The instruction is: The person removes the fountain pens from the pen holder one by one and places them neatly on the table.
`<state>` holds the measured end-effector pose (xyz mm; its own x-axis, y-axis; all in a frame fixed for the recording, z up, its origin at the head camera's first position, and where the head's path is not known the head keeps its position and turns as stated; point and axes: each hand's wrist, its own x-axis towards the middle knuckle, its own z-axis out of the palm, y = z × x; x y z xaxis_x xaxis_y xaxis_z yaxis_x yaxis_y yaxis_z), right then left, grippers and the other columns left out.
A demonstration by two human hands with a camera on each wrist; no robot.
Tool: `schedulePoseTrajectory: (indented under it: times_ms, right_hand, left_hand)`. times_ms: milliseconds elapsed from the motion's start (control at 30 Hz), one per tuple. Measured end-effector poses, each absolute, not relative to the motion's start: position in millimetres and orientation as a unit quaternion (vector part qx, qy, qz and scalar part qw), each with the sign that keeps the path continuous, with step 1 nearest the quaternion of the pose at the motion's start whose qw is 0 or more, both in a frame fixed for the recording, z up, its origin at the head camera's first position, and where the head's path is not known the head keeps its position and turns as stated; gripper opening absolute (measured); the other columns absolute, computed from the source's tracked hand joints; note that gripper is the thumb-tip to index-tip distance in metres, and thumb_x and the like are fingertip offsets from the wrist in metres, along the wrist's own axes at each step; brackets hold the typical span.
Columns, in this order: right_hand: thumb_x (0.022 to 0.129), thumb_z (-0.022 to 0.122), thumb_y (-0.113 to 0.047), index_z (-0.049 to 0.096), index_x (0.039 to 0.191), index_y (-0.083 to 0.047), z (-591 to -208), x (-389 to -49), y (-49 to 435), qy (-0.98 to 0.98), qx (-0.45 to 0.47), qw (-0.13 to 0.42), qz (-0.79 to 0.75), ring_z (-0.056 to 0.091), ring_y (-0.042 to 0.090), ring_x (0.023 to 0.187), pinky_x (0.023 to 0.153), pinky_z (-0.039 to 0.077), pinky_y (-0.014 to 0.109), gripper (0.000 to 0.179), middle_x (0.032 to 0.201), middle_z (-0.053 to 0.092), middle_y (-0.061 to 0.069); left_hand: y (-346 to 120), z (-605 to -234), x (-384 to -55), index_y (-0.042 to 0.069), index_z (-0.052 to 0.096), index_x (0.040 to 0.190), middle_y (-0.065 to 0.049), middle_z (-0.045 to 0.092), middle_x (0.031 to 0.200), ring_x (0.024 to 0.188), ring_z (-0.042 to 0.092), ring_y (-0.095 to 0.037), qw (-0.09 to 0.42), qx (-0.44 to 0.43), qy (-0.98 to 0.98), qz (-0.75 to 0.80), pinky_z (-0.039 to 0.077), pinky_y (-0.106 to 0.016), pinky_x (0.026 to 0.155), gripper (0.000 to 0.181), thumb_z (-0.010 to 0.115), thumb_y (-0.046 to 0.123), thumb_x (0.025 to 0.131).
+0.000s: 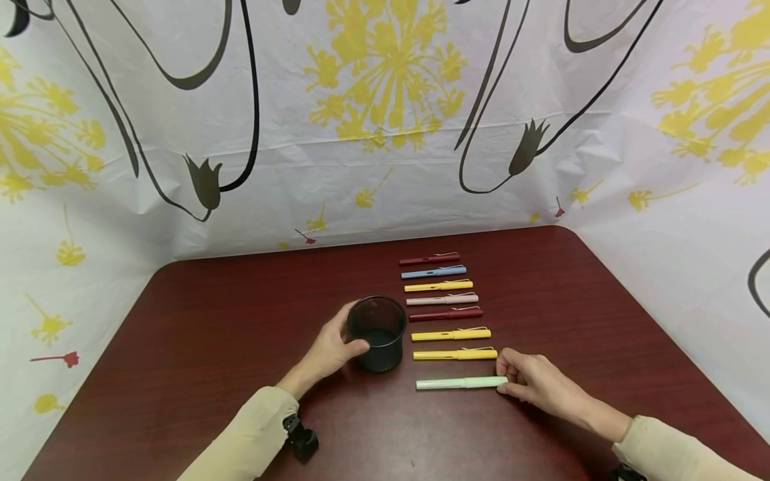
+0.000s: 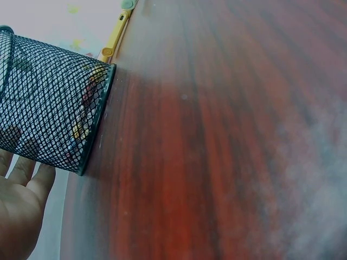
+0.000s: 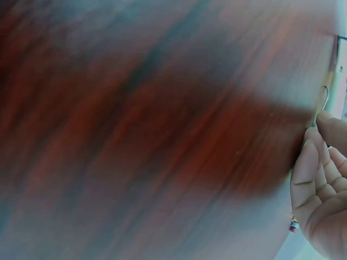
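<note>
My left hand grips a black mesh pen cup, thumb on its near side and fingers around its far left side. The cup stands upright on the table; in the left wrist view the mesh cup fills the left edge, with the fingers against its wall. With thumb and fingertips, my right hand pinches the right end of a light green pen, which lies sideways nearest me. Just beyond it is a yellow pen. In the right wrist view, a metal clip shows by the fingertips of my right hand.
Behind the green pen, several capped pens lie in a column: another yellow pen, a dark red pen, a pale pen, a further yellow pen, a blue pen and another dark red pen. A patterned sheet surrounds the table.
</note>
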<state>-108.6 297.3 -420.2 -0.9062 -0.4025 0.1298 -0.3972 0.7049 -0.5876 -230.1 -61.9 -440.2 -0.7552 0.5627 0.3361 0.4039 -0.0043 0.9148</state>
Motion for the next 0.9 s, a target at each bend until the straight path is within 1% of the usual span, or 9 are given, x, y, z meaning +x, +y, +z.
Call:
schedulePoseTrajectory:
  times_ms: [133, 267, 500, 733, 900]
  right_hand:
    - [0.077, 0.075, -0.006, 0.049, 0.085, -0.017, -422, -109, 296, 0.930, -0.230, -0.033, -0.287, 0.041, -0.006, 0.059, 0.049, 0.038, 0.017, 0.029, 0.068, 0.047, -0.016]
    - [0.076, 0.076, -0.005, 0.050, 0.085, -0.016, -423, -109, 297, 0.927, -0.230, -0.035, -0.294, 0.042, -0.005, 0.060, 0.049, 0.039, 0.017, 0.029, 0.068, 0.047, -0.015]
    - [0.079, 0.074, -0.008, 0.055, 0.088, -0.013, -422, -110, 301, 0.918, -0.207, 0.007, -0.338, 0.045, -0.004, 0.060, 0.050, 0.042, 0.018, 0.022, 0.070, 0.051, -0.012]
    - [0.082, 0.073, -0.014, 0.059, 0.090, -0.010, -422, -113, 305, 0.908, -0.204, 0.029, -0.365, 0.045, -0.004, 0.055, 0.046, 0.042, 0.019, 0.017, 0.070, 0.052, -0.010]
    - [0.087, 0.068, -0.019, 0.061, 0.092, -0.007, -421, -114, 307, 0.896, -0.177, 0.075, -0.400, 0.048, -0.001, 0.053, 0.046, 0.046, 0.023, 0.016, 0.069, 0.056, -0.006]
  left_hand:
    - [-62, -440, -230, 0.004, 0.038, 0.141, -0.021, 0.046, 0.136, 0.123, 0.046, -0.039, 0.061, 0.343, 0.704, 0.619, 0.041, -0.052, 0.095, 0.090, 0.068, 0.058, 0.075]
    - [-62, -440, -230, 0.005, 0.038, 0.141, -0.021, 0.046, 0.137, 0.123, 0.046, -0.039, 0.060, 0.342, 0.705, 0.618, 0.041, -0.053, 0.095, 0.090, 0.068, 0.058, 0.075]
    - [-62, -440, -230, 0.005, 0.038, 0.141, -0.020, 0.046, 0.136, 0.123, 0.047, -0.039, 0.062, 0.342, 0.704, 0.619, 0.041, -0.052, 0.095, 0.090, 0.068, 0.058, 0.075]
    - [-62, -439, -230, 0.005, 0.038, 0.141, -0.021, 0.046, 0.136, 0.122, 0.047, -0.040, 0.064, 0.343, 0.701, 0.622, 0.042, -0.052, 0.094, 0.089, 0.068, 0.057, 0.075]
    - [-62, -440, -230, 0.005, 0.038, 0.141, -0.021, 0.046, 0.136, 0.122, 0.047, -0.040, 0.065, 0.343, 0.701, 0.621, 0.042, -0.052, 0.094, 0.090, 0.067, 0.058, 0.075]
